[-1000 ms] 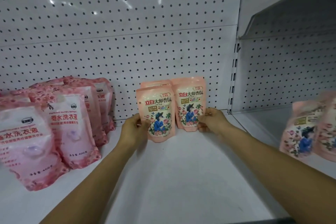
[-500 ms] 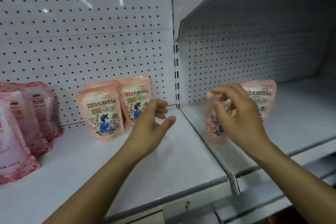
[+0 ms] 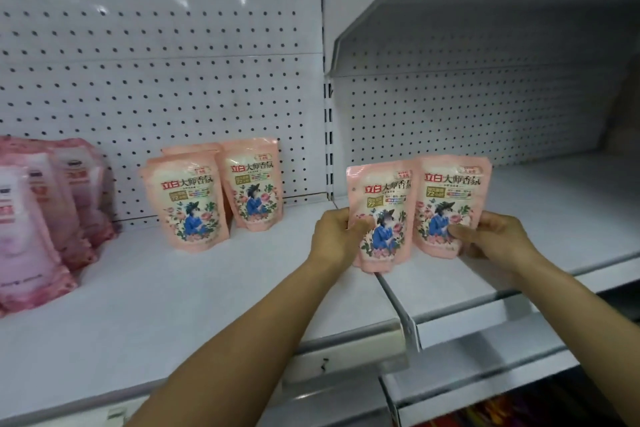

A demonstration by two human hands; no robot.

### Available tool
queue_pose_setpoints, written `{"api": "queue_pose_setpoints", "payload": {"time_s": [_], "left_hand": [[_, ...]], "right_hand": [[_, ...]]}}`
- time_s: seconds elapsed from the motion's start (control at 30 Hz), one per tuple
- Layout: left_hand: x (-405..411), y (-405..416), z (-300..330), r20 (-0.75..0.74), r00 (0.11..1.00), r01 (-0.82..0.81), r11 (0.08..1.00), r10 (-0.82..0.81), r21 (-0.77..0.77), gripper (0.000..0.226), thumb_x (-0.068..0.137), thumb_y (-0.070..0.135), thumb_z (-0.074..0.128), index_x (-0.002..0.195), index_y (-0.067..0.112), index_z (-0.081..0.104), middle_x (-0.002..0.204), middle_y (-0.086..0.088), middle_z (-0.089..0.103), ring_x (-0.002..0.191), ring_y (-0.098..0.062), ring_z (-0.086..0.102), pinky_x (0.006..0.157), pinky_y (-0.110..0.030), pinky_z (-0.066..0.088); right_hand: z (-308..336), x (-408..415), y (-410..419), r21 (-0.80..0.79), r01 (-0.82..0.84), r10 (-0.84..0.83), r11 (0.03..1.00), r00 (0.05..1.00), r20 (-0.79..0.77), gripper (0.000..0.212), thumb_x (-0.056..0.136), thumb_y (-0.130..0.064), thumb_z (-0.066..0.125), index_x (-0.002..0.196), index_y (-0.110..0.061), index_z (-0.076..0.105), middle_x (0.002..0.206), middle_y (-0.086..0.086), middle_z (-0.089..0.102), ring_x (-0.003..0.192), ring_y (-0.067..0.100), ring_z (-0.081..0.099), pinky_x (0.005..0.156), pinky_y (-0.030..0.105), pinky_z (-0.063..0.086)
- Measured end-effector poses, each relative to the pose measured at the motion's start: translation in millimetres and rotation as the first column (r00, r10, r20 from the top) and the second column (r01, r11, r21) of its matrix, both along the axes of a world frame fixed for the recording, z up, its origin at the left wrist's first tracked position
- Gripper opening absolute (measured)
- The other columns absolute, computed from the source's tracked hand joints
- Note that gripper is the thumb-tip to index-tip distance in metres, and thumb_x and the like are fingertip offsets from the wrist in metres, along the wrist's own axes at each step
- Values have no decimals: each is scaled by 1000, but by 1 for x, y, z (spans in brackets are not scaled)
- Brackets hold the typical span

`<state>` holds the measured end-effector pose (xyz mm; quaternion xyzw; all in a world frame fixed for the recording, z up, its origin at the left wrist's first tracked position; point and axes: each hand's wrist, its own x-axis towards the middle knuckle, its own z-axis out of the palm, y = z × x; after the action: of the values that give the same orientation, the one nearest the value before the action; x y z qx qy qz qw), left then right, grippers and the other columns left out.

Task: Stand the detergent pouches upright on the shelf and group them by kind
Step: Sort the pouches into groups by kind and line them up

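Two peach floral pouches stand upright, labels forward, over the seam between two shelf bays: the left hand [image 3: 334,236] grips the left pouch [image 3: 381,215], the right hand [image 3: 491,236] grips the right pouch [image 3: 450,204]. Matching peach pouches [image 3: 214,194] stand by the pegboard [image 3: 156,80]; pink pouches [image 3: 45,218] crowd the shelf [image 3: 173,305] far left.

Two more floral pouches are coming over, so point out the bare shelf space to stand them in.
Left shelf: bare from the standing floral pouches right to the divider, and all along the front edge. Right shelf: bare beyond the pouch in the right hand. Crowded: the far left, packed with pink pouches, and the divider, where the left hand holds another.
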<state>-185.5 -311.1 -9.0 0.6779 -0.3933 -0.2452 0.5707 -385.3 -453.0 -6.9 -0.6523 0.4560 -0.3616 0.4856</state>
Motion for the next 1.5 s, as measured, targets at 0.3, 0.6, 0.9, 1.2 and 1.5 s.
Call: {"api": "queue_pose_setpoints", "payload": {"time_s": [0.3,0.6,0.9,1.2,1.5], "left_hand": [[76,100,10,-41,986,-166,978,162,-128,14,98,18,57,90,19,69,77,12,76,70,-1,73,61,-19,60],[153,171,1,-32,961,-276,951,275,-138,15,97,11,58,98,4,72,84,-4,79,74,-17,76,63,-28,60],[167,149,6,-31,981,-196,977,194,-88,16,98,11,57,93,15,72,83,6,78,77,-10,75,63,-21,58],[168,156,0,18,999,-44,999,44,20,38,88,22,72,122,31,57,106,16,73,88,7,69,66,-10,53],[179,141,-18,146,954,-275,958,261,79,41,84,3,74,117,18,55,111,5,68,101,-14,66,68,-11,54]], "right_hand": [[6,94,36,-52,-188,194,981,966,169,25,81,0,73,105,-4,70,96,9,71,67,9,68,49,13,53],[0,240,92,52,-517,506,855,851,138,10,81,0,73,83,-10,70,83,7,73,56,9,70,55,26,57],[-12,272,96,43,-437,431,898,896,111,14,85,-6,70,95,-15,66,103,9,72,88,25,70,86,50,57],[-18,243,141,-138,-548,542,825,837,-80,31,86,-22,70,109,-15,52,99,-5,56,84,4,56,62,19,41],[-19,278,154,-172,-461,435,871,885,-165,30,91,-23,63,118,-11,56,116,6,67,104,22,65,85,34,54]]}}
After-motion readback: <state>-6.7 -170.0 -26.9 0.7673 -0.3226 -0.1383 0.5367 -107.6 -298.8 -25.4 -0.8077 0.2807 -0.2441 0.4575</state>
